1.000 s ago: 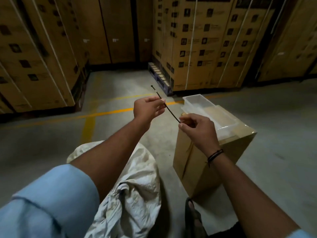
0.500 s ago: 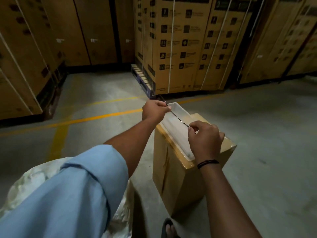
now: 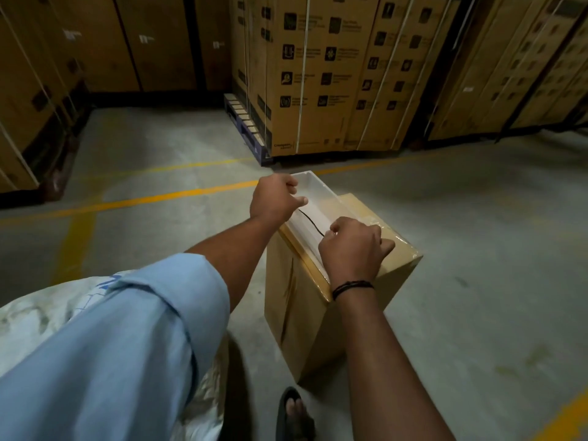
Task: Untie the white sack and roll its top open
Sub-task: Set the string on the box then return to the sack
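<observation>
A thin black tie (image 3: 310,221) stretches between my two hands, just above a clear plastic tray (image 3: 321,198). My left hand (image 3: 275,198) pinches its far end and my right hand (image 3: 353,246) pinches its near end. The tray lies on top of a brown cardboard box (image 3: 321,313) standing on the floor. The white sack (image 3: 41,310) lies at the lower left, mostly hidden behind my blue left sleeve; its top cannot be seen.
Tall stacks of strapped cartons (image 3: 334,74) on pallets line the back and left. Yellow lines (image 3: 143,198) cross the grey concrete floor. A sandalled foot (image 3: 296,412) shows at the bottom, beside the box.
Both hands have carried the black tie from above the sack over to the tray on the box and lowered it. The view has swung right, leaving the sack at the edge.
</observation>
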`<state>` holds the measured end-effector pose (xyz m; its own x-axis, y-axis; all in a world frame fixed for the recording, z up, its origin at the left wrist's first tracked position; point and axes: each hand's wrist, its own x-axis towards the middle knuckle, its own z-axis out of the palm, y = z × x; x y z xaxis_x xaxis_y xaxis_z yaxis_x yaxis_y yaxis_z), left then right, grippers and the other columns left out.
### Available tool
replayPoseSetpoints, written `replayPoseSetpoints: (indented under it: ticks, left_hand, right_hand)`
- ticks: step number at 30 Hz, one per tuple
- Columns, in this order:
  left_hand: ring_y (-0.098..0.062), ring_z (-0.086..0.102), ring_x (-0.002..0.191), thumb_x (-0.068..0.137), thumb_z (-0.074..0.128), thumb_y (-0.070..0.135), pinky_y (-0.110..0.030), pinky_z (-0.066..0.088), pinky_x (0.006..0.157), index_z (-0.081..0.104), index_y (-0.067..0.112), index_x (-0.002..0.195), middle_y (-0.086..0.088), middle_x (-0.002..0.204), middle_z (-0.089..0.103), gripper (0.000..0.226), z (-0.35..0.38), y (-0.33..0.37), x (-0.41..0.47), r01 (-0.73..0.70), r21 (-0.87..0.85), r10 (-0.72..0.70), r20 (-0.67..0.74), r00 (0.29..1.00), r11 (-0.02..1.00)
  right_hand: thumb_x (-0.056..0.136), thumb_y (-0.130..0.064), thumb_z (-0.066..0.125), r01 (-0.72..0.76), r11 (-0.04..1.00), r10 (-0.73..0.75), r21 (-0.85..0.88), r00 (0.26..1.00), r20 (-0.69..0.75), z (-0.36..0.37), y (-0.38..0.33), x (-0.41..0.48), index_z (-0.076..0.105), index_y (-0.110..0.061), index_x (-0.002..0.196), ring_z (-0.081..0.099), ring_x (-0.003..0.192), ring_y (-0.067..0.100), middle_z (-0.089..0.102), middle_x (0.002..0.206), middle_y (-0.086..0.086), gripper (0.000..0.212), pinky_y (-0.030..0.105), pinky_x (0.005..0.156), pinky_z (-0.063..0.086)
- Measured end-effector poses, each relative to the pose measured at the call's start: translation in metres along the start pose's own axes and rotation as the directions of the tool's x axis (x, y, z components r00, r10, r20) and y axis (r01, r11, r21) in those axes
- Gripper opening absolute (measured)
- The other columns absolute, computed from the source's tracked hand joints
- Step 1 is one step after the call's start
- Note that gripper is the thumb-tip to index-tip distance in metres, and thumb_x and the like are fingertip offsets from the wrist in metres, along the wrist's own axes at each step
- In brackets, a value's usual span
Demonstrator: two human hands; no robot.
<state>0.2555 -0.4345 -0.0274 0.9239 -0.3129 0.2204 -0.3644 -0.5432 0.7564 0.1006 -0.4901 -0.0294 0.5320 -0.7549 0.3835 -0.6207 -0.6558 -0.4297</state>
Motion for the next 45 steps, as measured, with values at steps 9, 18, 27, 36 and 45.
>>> replayPoseSetpoints:
  ticks: [9, 18, 27, 36, 45]
  left_hand:
    - [-0.014, 0.07, 0.098, 0.085, 0.081, 0.029, -0.035, 0.059, 0.09, 0.074, 0.019, 0.119, 0.002, 0.107, 0.076, 0.036, -0.038, -0.02, -0.03, -0.046, 0.046, 0.05, -0.083, 0.995, 0.998]
    - [-0.01, 0.073, 0.09, 0.083, 0.065, 0.034, -0.033, 0.06, 0.08, 0.079, 0.03, 0.096, 0.012, 0.095, 0.078, 0.02, -0.15, -0.095, -0.103, 0.006, 0.219, 0.026, -0.142, 0.99, 0.976]
    - [-0.01, 0.072, 0.083, 0.082, 0.067, 0.029, -0.033, 0.059, 0.076, 0.079, 0.026, 0.087, 0.007, 0.086, 0.078, 0.014, -0.263, -0.215, -0.25, 0.286, 0.252, -0.241, -0.197, 0.95, 0.924]
    - [-0.007, 0.07, 0.081, 0.084, 0.07, 0.03, -0.029, 0.057, 0.074, 0.081, 0.027, 0.088, 0.011, 0.085, 0.077, 0.012, -0.318, -0.274, -0.389, 0.415, 0.278, -0.391, -0.14, 0.91, 0.866]
    - [-0.008, 0.072, 0.086, 0.083, 0.076, 0.022, -0.025, 0.055, 0.075, 0.08, 0.028, 0.085, 0.012, 0.081, 0.075, 0.007, -0.322, -0.289, -0.42, 0.53, 0.148, -0.528, -0.055, 0.847, 0.835]
  right_hand:
    - [0.09, -0.031, 0.057, 0.035, 0.999, -0.034, 0.015, 0.998, -0.057, -0.007, -0.011, -0.011, 0.076, -0.017, 0.101, 0.053, 0.107, 0.029, 0.071, 0.102, 0.007, 0.026, 0.045, 0.09, 0.037]
    - [0.086, -0.028, 0.061, 0.494, 0.814, -0.54, 0.306, 0.838, 0.084, -0.007, -0.079, -0.085, 0.073, -0.02, 0.094, 0.053, 0.109, 0.03, 0.07, 0.106, 0.0, 0.017, 0.038, 0.088, 0.04]
    - [0.086, -0.027, 0.054, 0.862, 0.4, -0.913, 0.311, 0.346, 0.214, 0.021, -0.133, -0.219, 0.072, -0.015, 0.08, 0.058, 0.09, 0.034, 0.069, 0.087, 0.005, 0.022, 0.045, 0.074, 0.048]
    - [0.085, -0.024, 0.061, 0.917, 0.037, -0.93, 0.398, -0.114, 0.349, 0.037, -0.17, -0.343, 0.072, -0.019, 0.099, 0.06, 0.092, 0.034, 0.07, 0.095, 0.006, 0.019, 0.041, 0.072, 0.047]
    - [0.067, -0.082, 0.063, 0.934, -0.228, -0.679, 0.276, -0.356, 0.642, 0.044, -0.169, -0.413, 0.046, -0.022, 0.141, 0.044, 0.131, 0.032, 0.042, 0.152, 0.004, 0.097, 0.049, 0.101, 0.036]
